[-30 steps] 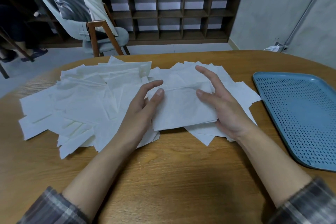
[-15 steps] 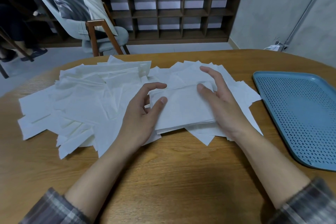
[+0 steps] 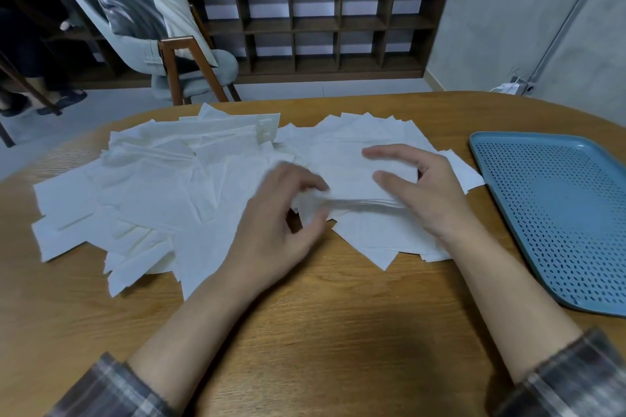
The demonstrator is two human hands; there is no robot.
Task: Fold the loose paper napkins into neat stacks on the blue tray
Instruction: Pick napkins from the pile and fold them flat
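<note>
Loose white paper napkins (image 3: 162,200) lie spread in a wide pile across the middle and left of the wooden table (image 3: 321,332). On the pile's right part, a small stack of napkins (image 3: 349,176) is held between both hands, its near edge raised and blurred. My left hand (image 3: 277,227) pinches the stack's left end between curled fingers and thumb. My right hand (image 3: 430,193) grips its right end, thumb on top and fingers arched over the far side. The blue perforated tray (image 3: 555,206) sits at the right with nothing on it, apart from both hands.
Past the table's far edge stand a grey chair with wooden legs (image 3: 176,61) and a low dark shelf unit (image 3: 332,20) with potted plants on top. A person's legs show at the far left. Bare wood lies between the pile and me.
The stack lay flat under both hands a second ago. Now its near edge is lifted and turning away from me, and both hands have curled around its ends.
</note>
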